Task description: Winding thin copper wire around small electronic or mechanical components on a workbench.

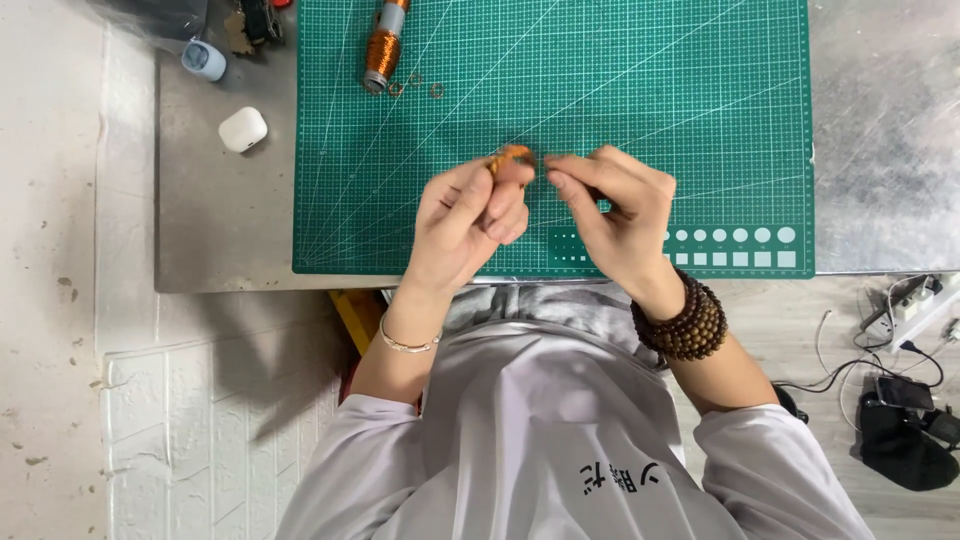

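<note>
— Inspector: State your left hand (468, 215).
— Operator: Its grip is clamped on a small copper wire ring (512, 157).
— Inspector: Your right hand (615, 205)?
— Operator: Fingertips pinched together beside the ring, above the green cutting mat (650, 90), near the desk's (225, 215) front edge.

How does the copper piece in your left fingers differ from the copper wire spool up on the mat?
The copper piece is small, pinched in the left hand, the right hand close beside it. The copper wire spool is far larger, cylindrical, lying untouched on the green cutting mat. Both share a copper-orange colour.
</note>
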